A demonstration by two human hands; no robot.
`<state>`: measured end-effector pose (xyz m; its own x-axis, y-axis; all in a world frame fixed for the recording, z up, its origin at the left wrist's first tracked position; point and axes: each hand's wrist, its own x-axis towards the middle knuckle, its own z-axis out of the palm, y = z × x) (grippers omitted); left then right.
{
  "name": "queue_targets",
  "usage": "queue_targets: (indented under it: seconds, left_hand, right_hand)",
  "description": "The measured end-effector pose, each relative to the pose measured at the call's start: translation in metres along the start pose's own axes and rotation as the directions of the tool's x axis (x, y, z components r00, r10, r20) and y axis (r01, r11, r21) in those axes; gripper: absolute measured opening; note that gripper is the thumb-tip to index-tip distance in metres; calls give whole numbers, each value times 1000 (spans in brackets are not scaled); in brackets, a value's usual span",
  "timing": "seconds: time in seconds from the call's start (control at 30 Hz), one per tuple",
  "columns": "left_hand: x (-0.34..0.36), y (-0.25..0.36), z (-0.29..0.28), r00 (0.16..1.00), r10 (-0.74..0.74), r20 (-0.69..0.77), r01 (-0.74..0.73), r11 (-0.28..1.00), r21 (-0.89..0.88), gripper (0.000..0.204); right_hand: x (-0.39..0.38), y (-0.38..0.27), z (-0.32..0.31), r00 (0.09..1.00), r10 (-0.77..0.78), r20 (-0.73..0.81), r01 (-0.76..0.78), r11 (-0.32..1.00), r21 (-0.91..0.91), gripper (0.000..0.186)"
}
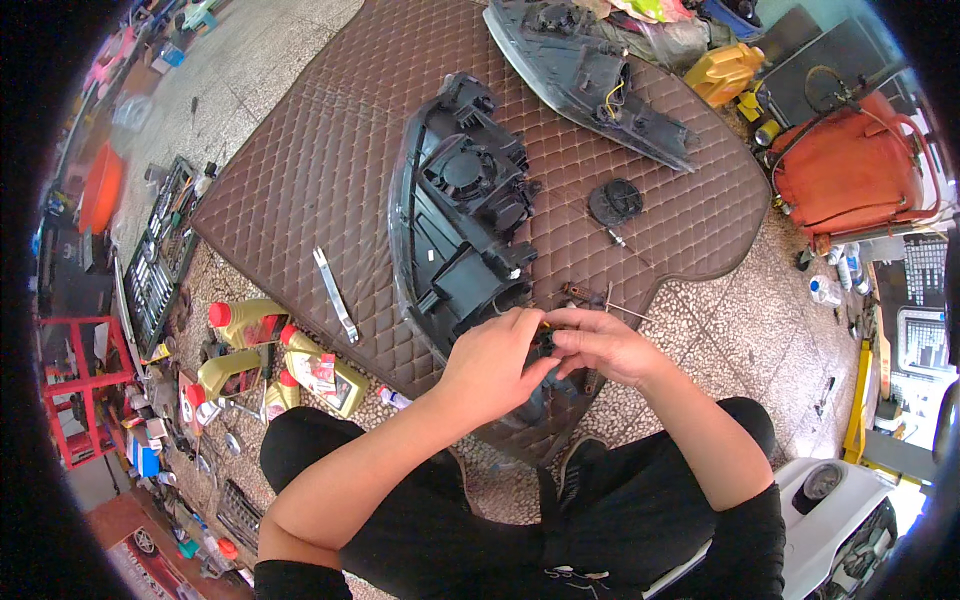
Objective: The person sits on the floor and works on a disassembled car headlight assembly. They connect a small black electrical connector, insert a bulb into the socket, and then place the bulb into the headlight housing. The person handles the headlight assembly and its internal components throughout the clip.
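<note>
Two hands, the left hand (488, 364) and the right hand (608, 346), pinch a small dark part (544, 341), fingers narrow, at the lower end of the headlight (440, 222), near the closest corner of the brown mat (300, 190). Mostly hidden, the part looks light, stiff, perhaps brittle; its sides probably suit gentle fingertips.

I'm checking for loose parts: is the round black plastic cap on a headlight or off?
Off: the round black plastic cap lies on the brown quilted mat, with mat showing between it and both black headlight housings.
</note>
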<state>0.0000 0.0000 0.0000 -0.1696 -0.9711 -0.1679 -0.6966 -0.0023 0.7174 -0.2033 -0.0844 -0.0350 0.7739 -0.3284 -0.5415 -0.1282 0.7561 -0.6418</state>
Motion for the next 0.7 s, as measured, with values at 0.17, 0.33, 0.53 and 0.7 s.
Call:
queue_targets:
  seconds: [0.17, 0.33, 0.53, 0.7]
  left_hand:
    - [2, 1, 6, 1000, 13, -24, -14, 998, -60, 39]
    - [2, 1, 3, 996, -76, -49, 65, 979, -192, 32]
    - [4, -5, 4, 991, -119, -60, 89, 924, -372, 31]
    - [4, -7, 4, 988, -130, -83, 82, 896, -436, 32]
  right_hand:
    - [-1, 3, 2, 999, -23, -34, 18, 990, -138, 51]
    - [1, 2, 1, 999, -41, -36, 39, 997, -61, 49]
    - [0, 3, -4, 995, -83, -55, 74, 987, -143, 41]
    - [1, 5, -5, 991, -113, -73, 100, 982, -161, 37]
